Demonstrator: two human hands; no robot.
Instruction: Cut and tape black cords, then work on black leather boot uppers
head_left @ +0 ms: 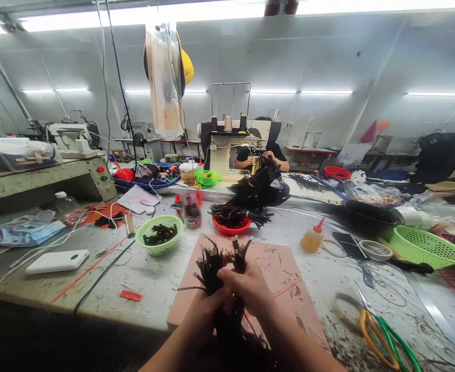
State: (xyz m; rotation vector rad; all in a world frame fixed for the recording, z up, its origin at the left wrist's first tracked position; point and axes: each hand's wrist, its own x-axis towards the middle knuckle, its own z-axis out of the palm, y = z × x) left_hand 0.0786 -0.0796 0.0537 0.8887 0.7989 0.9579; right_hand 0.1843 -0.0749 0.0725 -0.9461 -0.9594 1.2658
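Observation:
My left hand is closed round a thick bundle of black straps. Their upper ends fan out and carry small brass-coloured tips. Close beside it, my right hand grips a narrower bundle of similar black straps, its thumb reaching across towards the left bundle. The long tails hang down between my forearms into shadow. Beneath both hands lies a pinkish board with dark scraps on it. Just beyond the board, a red basket holds more black straps.
Left of the board stands a green basket of short black pieces. At right are scissors, a tape roll and a glue bottle. A white power bank lies left. Across the table, a person works at a sewing machine.

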